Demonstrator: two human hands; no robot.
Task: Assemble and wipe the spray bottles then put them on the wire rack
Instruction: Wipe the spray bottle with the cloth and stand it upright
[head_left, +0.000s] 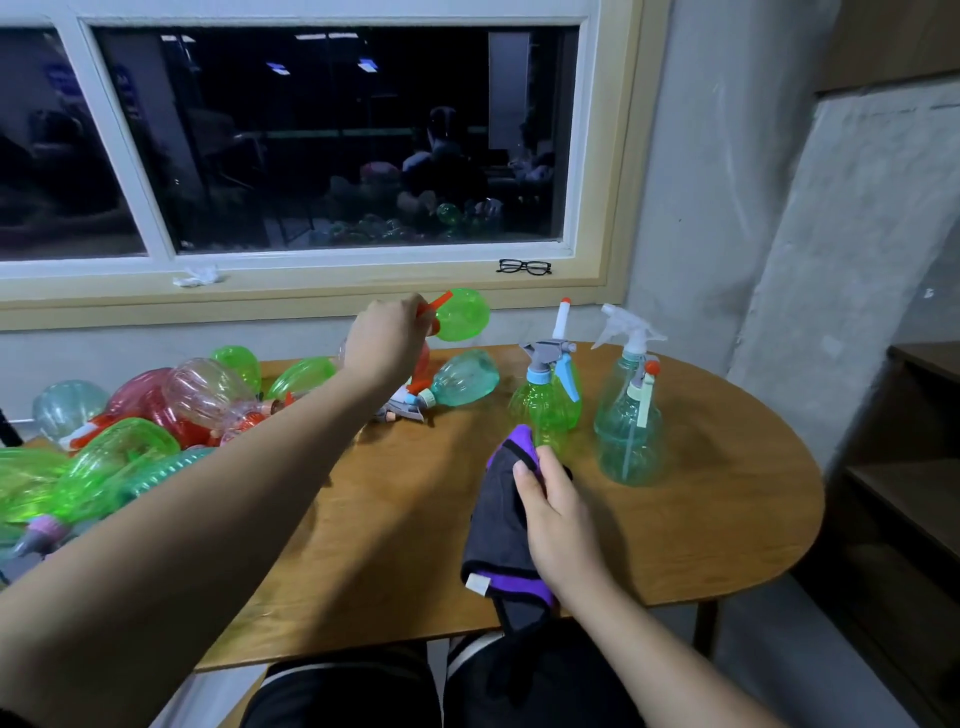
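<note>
My left hand (387, 338) holds a green spray bottle (462, 314) by its orange trigger head, lifted above the far side of the wooden table (727, 519) with its body pointing right. My right hand (558, 514) grips a dark grey and purple cloth (498, 519) near the table's front edge. Upright on the right stand a green bottle with a blue and grey sprayer (548, 400) and two teal bottles (631, 431) with pale sprayers. A teal bottle (465, 376) lies on its side below the lifted one.
A heap of green, red, clear and teal bottles (145, 426) covers the table's left side. Black glasses (524, 267) and a crumpled tissue (200, 275) lie on the window sill. Dark wooden shelves (909, 467) stand at the right.
</note>
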